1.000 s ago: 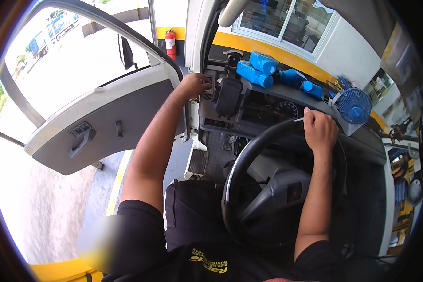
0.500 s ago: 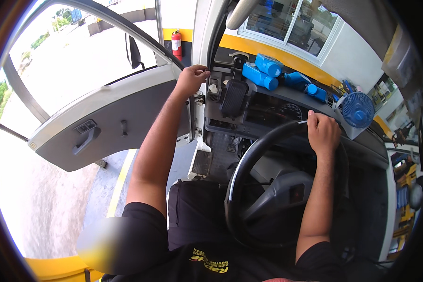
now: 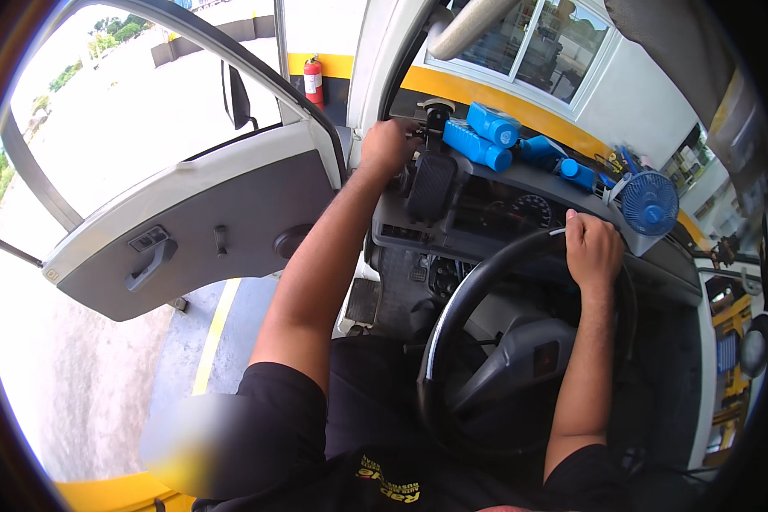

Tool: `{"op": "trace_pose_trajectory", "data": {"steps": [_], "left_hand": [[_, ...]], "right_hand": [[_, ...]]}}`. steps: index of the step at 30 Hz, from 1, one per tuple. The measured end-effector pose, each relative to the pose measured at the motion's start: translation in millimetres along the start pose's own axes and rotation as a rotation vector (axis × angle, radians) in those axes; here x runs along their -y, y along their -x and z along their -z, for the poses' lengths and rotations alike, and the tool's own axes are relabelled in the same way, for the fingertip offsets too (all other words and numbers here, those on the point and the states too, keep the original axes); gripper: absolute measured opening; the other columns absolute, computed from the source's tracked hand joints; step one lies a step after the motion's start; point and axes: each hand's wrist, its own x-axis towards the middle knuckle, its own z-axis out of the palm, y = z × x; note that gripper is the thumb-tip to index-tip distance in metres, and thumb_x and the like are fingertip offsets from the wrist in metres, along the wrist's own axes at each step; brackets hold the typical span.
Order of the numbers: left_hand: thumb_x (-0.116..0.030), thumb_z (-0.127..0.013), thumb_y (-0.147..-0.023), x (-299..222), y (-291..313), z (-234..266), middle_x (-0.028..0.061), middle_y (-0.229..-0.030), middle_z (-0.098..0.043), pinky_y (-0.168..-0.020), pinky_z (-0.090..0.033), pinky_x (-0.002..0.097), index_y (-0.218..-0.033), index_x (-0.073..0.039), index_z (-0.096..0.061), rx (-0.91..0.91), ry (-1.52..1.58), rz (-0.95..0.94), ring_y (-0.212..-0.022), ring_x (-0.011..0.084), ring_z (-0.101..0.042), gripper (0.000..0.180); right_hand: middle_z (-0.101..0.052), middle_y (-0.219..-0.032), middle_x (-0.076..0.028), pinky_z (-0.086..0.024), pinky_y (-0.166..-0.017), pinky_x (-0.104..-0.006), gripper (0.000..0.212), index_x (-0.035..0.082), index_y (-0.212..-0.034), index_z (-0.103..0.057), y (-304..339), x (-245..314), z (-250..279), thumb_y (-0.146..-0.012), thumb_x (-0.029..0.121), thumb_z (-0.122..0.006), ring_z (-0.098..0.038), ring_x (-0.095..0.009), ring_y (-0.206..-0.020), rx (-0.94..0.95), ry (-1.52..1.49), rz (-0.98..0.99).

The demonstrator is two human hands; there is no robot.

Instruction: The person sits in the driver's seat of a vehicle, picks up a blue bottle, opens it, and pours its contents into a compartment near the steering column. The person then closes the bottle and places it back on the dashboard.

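Note:
My right hand point(image 3: 596, 249) is closed around the top right of the black steering wheel point(image 3: 442, 328). My left hand point(image 3: 390, 147) reaches over the left end of the dashboard, beside a black phone holder point(image 3: 432, 189) and its suction mount point(image 3: 438, 111). Its fingertips are dark and partly hidden against the mount, so I cannot make out whether they grip anything. Just right of the holder, blue bottles point(image 3: 478, 145) lie on the dashboard, in front of the windscreen. The instrument cluster point(image 3: 531, 206) sits below them.
At left the grey cab door point(image 3: 196, 235) hangs wide open, with a side mirror point(image 3: 236, 96) beyond it. A blue fan point(image 3: 650, 203) stands on the dashboard's right part. Pedals point(image 3: 365, 300) show in the footwell. Outside are a fire extinguisher point(image 3: 313, 81) and a window point(image 3: 529, 43).
My left hand has moved right, from the door pillar's edge to the phone holder's mount. My right hand keeps its hold on the steering wheel. The whole view has shifted slightly.

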Motion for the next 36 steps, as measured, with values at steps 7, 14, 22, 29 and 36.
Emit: {"op": "trace_pose_trajectory", "data": {"steps": [7, 14, 22, 29, 36], "left_hand": [[-0.026, -0.079, -0.088, 10, -14, -9, 0.0209, -0.110, -0.078, -0.098, -0.058, 0.0478, -0.123, -0.009, -0.077, 0.144, -0.055, 0.051, -0.107, 0.0390, -0.074, 0.039], [-0.023, -0.074, -0.094, 30, 44, 27, 0.0261, -0.122, -0.075, -0.104, -0.056, 0.0443, -0.129, -0.001, -0.072, -0.092, 0.197, -0.047, -0.119, 0.0381, -0.072, 0.041], [-0.034, -0.072, -0.099, 90, 374, 49, 0.0327, -0.130, -0.069, -0.110, -0.050, 0.0509, -0.134, 0.000, -0.068, 0.429, -0.312, 0.448, -0.128, 0.0475, -0.064, 0.050], [-0.048, -0.061, -0.101, 21, 490, 104, 0.0387, -0.157, -0.044, -0.113, -0.047, 0.0551, -0.157, 0.010, -0.034, 0.691, -0.184, 0.763, -0.138, 0.0546, -0.053, 0.085], [-0.049, -0.071, -0.094, 7, 474, 79, 0.0374, -0.165, -0.032, -0.122, -0.039, 0.0545, -0.161, 0.016, -0.022, 0.597, -0.285, 0.590, -0.149, 0.0536, -0.040, 0.105]], "right_hand": [[-0.071, -0.077, -0.020, -0.053, -0.068, -0.0575, 0.043, 0.008, -0.074, -0.073, 0, -1, -2, -0.102, 0.038, -0.060, -0.069, -0.047, -0.077, -0.031, -0.026, 0.018], [-0.071, -0.077, -0.020, -0.054, -0.069, -0.0562, 0.044, 0.008, -0.074, -0.074, -1, -2, -2, -0.102, 0.039, -0.059, -0.069, -0.047, -0.077, -0.033, -0.033, 0.029], [-0.070, -0.081, -0.023, -0.048, -0.070, -0.0581, 0.050, 0.003, -0.076, -0.068, -1, -5, 8, -0.106, 0.041, -0.055, -0.066, -0.050, -0.081, 0.079, -0.156, 0.008], [-0.073, -0.084, -0.011, -0.054, -0.075, -0.0442, 0.039, 0.006, -0.098, -0.069, -43, 12, 19, -0.100, 0.045, -0.068, -0.073, -0.029, -0.083, 0.175, -0.139, 0.133], [-0.079, -0.113, -0.017, -0.062, -0.095, -0.0461, 0.062, 0.008, -0.149, -0.059, -104, 90, -44, -0.099, 0.044, -0.070, -0.078, -0.034, -0.105, 0.032, 0.148, 0.261]]}}
